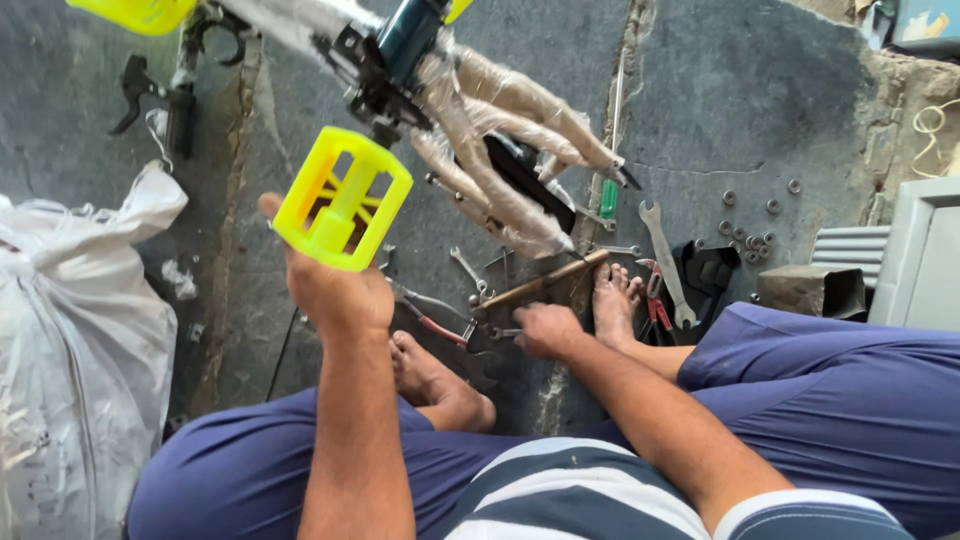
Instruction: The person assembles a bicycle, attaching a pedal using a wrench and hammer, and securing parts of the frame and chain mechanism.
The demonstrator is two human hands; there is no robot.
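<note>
My left hand (pixel 335 290) is raised and grips a bright yellow plastic bicycle pedal (pixel 343 198), just below the crank of a plastic-wrapped bicycle frame (pixel 500 130). My right hand (pixel 546 330) is low over the stone floor, its fingers closed on a metal tool (pixel 497 334) next to a wooden-handled hammer (pixel 540 284). Red-handled pliers (pixel 432 322) lie between my bare feet.
A large spanner (pixel 665 255), a green-handled screwdriver (pixel 608 198), small wrenches and several loose nuts (pixel 750 238) lie on the floor ahead. A white sack (pixel 75 330) stands at the left. A grey box (pixel 925 260) is at the right.
</note>
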